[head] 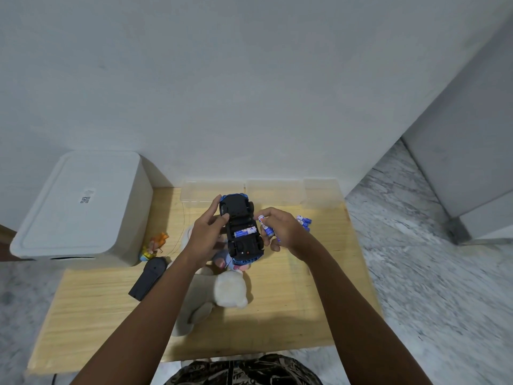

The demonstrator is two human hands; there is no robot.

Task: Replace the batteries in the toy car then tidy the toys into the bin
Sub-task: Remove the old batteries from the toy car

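- Fingers of our right hand (280, 232) pinch a blue battery (266, 228) beside the upturned toy car (241, 226).
- Our left hand (206, 234) grips the car above the wooden table (291, 301); one battery sits in its compartment.
- Spare batteries (304, 221) lie right; white bin (80, 207) stands left.

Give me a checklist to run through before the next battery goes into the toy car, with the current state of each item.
1. Toy car turned underside up and steadied by the left hand: ok.
2. Battery bay open, with one battery already seated: ok.
3. Next battery pinched in the right hand: ok.
4. Polarity of the held battery against the bay markings: cannot tell, too small to read.
5. Spare batteries on the table behind the right hand: ok.
6. Bay cover located: cannot tell; the black piece beside the white bin may be it.
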